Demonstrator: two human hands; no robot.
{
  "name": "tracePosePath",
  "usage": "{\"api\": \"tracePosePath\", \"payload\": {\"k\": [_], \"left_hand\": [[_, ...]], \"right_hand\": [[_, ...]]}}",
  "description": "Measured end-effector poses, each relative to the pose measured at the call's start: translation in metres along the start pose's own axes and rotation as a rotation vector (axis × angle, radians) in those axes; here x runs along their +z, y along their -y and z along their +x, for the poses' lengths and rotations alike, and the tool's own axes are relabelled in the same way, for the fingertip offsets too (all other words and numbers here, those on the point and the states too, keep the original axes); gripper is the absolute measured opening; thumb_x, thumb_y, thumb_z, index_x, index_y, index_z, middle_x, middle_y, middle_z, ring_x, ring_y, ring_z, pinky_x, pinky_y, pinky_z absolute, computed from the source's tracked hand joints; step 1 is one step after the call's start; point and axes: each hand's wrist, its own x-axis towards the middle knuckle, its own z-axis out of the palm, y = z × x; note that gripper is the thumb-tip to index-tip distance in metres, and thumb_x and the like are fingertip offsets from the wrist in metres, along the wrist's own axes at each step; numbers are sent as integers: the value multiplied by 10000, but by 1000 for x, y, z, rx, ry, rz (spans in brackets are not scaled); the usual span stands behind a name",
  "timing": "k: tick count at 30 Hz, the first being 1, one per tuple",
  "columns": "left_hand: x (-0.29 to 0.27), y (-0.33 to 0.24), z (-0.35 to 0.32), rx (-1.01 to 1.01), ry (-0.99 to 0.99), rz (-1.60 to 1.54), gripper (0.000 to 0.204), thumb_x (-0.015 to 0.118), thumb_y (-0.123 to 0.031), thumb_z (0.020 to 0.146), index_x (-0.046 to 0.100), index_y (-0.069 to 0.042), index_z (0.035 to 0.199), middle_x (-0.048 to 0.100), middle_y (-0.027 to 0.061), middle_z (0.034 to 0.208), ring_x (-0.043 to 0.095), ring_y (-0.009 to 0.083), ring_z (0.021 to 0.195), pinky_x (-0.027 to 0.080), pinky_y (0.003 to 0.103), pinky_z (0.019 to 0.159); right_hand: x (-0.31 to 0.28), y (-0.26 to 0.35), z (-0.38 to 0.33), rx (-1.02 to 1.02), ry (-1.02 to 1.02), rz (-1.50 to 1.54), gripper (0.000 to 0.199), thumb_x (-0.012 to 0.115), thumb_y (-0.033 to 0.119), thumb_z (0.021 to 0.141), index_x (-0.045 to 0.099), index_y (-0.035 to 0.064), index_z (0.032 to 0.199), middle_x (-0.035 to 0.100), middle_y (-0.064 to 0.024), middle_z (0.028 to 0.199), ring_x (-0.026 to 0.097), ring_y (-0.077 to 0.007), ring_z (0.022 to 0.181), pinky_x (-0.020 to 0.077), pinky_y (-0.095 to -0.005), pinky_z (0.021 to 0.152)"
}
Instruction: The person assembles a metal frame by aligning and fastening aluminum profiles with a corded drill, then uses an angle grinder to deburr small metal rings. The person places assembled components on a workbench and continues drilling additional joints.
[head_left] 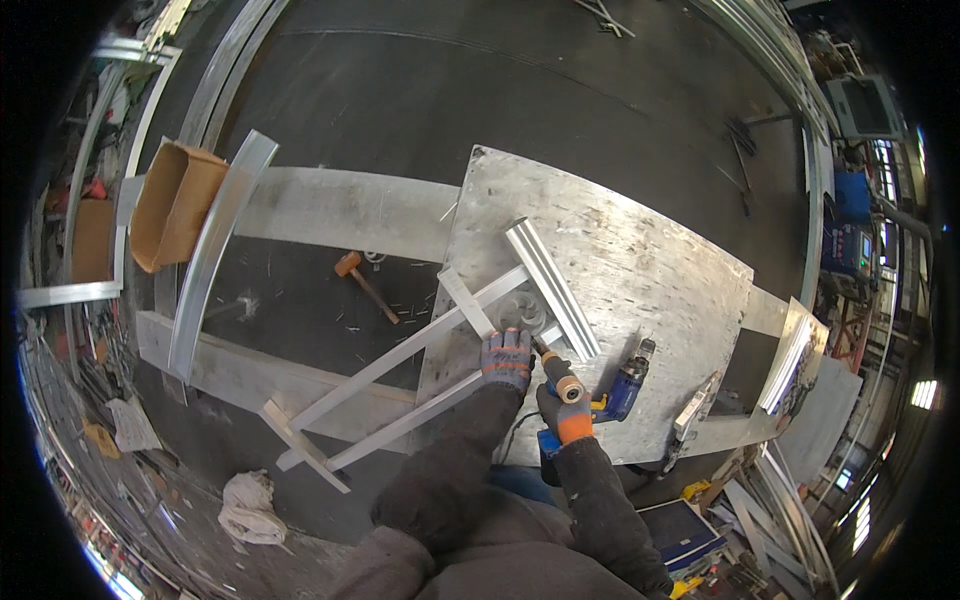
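The right hand [563,412] wraps around a tan-and-blue power drill [564,381]; the left hand [507,359], its grip unclear, lies on a silver metal frame [400,354].

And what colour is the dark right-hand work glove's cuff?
Its cuff is orange, showing best in the head view.

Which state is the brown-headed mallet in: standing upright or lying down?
Lying down: the mallet stretches lengthwise along the dark floor.

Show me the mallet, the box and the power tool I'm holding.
Mallet [375,294]: head view, on its handle.
Box [197,203]: head view, on a cardboard side.
Power tool [559,374]: head view, on its body, near the round rear end.
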Motion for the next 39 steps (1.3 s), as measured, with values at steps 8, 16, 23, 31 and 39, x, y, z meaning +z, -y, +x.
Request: {"api": "tracePosePath", "payload": {"k": [8, 16, 23, 31, 39], "left_hand": [[-2, -1, 3, 20, -13, -46, 392, 665, -336, 837, 609, -132, 1167, 606, 107, 1198, 590, 313, 1126, 415, 474, 1021], [4, 26, -21, -150, -152, -516, 401, 639, -239, 890, 567, -94, 1257, 551, 155, 1297, 527, 375, 1192, 414, 453, 1037], [-56, 58, 8, 132, -199, -128, 349, 613, -276, 934, 574, -126, 1247, 579, 161, 1267, 580, 366, 1152, 479, 450, 944], [-85, 11, 65, 23, 341, 304, 368, 639, -216, 878, 605, -179, 1242, 654, 134, 1194, 619, 302, 1170, 546, 438, 881], [-73, 30, 47, 86, 425, 256, 654, 616, -241, 881, 402, -242, 1499, 577, 183, 1364, 567, 349, 1261, 493, 467, 998]], "right_hand": [[-1, 26, -4, -9, -23, -22, 425, 760, 202, 778, 629, -5, 1125, 709, -164, 1007, 684, -241, 921, 533, -364, 793], [1, 18, -4, 40, -53, -17, 434, 741, 257, 791, 620, 10, 1127, 705, -204, 1028, 691, -313, 996, 535, -391, 793], [6, 18, -5, 121, -69, -146, 484, 701, 324, 794, 595, 109, 1214, 688, -238, 1085, 638, -434, 1063, 518, -481, 868], [6, 13, 0, 141, -2, -90, 520, 703, 361, 799, 590, 98, 1233, 680, -224, 1130, 623, -438, 1097, 506, -487, 924], [9, 12, -1, 144, -26, -172, 523, 701, 354, 820, 580, 72, 1244, 676, -222, 1138, 630, -430, 1086, 513, -505, 909]]}}
